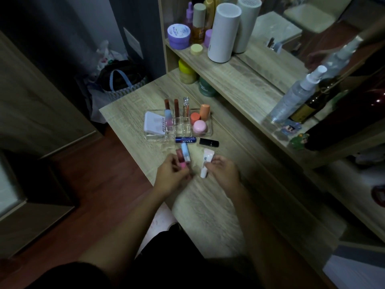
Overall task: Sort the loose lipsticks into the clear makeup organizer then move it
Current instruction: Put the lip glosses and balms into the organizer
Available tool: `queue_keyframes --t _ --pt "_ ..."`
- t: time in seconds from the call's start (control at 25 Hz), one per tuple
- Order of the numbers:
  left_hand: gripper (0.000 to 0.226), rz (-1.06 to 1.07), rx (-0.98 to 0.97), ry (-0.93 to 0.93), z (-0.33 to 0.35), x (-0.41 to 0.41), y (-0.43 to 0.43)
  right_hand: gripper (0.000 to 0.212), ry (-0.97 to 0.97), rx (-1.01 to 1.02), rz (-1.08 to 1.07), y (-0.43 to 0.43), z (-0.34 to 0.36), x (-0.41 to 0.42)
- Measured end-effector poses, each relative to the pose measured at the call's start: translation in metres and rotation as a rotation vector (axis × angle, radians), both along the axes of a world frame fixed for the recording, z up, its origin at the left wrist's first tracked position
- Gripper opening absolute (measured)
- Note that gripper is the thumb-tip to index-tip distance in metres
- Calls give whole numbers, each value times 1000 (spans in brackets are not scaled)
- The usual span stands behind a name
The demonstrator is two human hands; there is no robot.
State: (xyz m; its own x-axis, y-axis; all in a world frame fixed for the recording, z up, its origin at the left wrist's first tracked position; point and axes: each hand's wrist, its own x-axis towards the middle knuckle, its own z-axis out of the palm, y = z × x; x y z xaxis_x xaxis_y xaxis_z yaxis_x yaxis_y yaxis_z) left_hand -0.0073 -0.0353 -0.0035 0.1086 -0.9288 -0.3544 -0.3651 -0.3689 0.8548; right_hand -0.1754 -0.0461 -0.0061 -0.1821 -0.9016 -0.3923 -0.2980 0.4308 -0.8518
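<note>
The fingers of the left hand are closing around two small tubes at once: a blue-capped lip tube fading to pink and a dark pink lip tube with a bright pink end, both standing up out of the grip. The fingers of the right hand are pinching a white squeeze tube with a pale pink top at its middle, and the tube is tilting with its lower end near the desk. Both hands are hovering over the middle of the light wood-grain desk, near its left edge.

Just beyond the hands, a dark blue Nivea lip balm stick and a black rectangular lipstick case are lying flat on the desk, side by side. The blue stick is lying right against the near wall of the clear plastic makeup organizer; the black case is lying close by.

The organizer is sitting toward the desk's far left corner. Inside it are standing two dark red lip tubes, a clear-capped gloss, another blue-and-pink tube, two orange containers, a round pink jar, and a flat white compact.
</note>
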Motion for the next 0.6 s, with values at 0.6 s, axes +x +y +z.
queue_keyframes --t 0.6 --pt "23 -55 -463 -557 42 32 -112 23 1 -283 73 -113 28 41"
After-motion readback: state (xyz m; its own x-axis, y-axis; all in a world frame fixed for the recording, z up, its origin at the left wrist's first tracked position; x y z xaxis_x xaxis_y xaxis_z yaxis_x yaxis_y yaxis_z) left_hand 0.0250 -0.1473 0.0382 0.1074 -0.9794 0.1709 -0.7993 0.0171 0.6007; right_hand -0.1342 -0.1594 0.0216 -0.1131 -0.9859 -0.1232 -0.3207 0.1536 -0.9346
